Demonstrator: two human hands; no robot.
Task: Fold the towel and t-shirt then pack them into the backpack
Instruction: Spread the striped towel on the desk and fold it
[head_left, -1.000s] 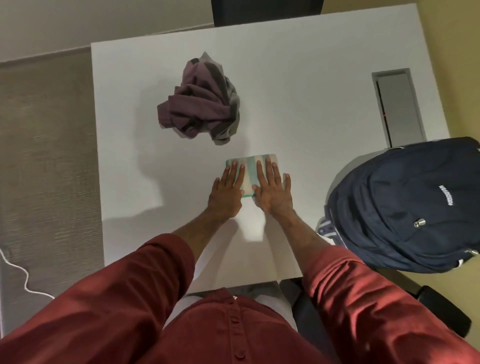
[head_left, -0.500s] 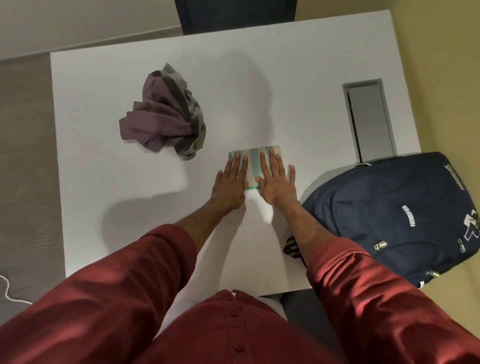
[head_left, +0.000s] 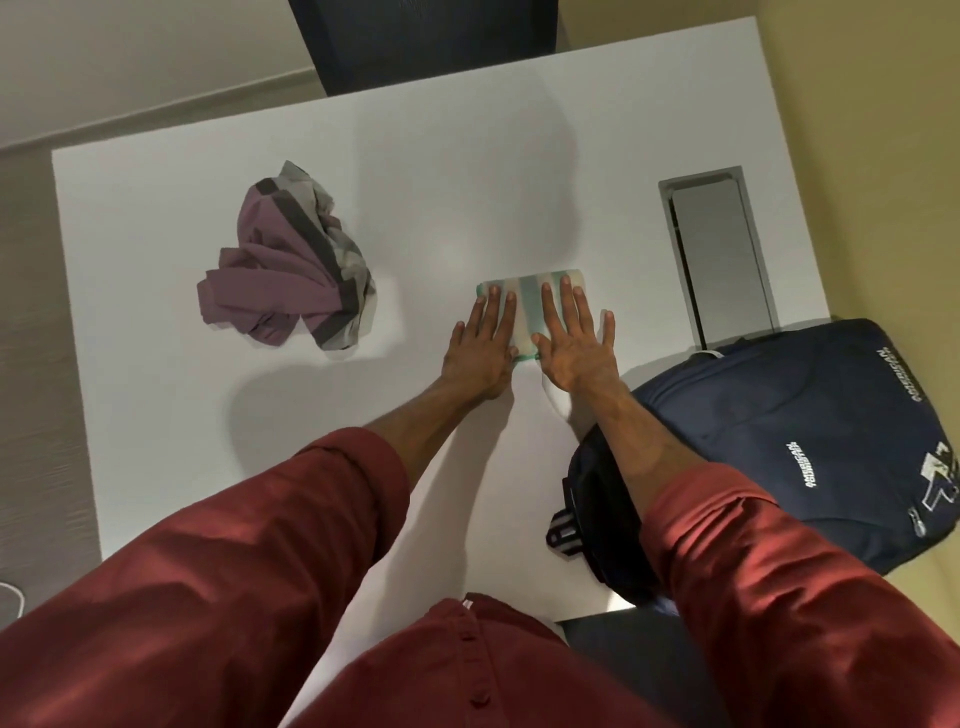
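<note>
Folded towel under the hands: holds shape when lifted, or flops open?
Likely floppy: the towel is a folded cloth pad, with the left hand and right hand flat on it, so layers may open if lifted by one edge. Probably light. Should slide rather than roll on the smooth table.

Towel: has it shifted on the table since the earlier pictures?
Yes. The towel has slid right, towards the grey hatch and away from the crumpled t-shirt.

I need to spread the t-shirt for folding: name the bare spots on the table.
Bare: the far strip of table beyond the t-shirt and towel, and the near-left patch this side of the t-shirt. Crowded: the right side, with the backpack and grey hatch.
</note>
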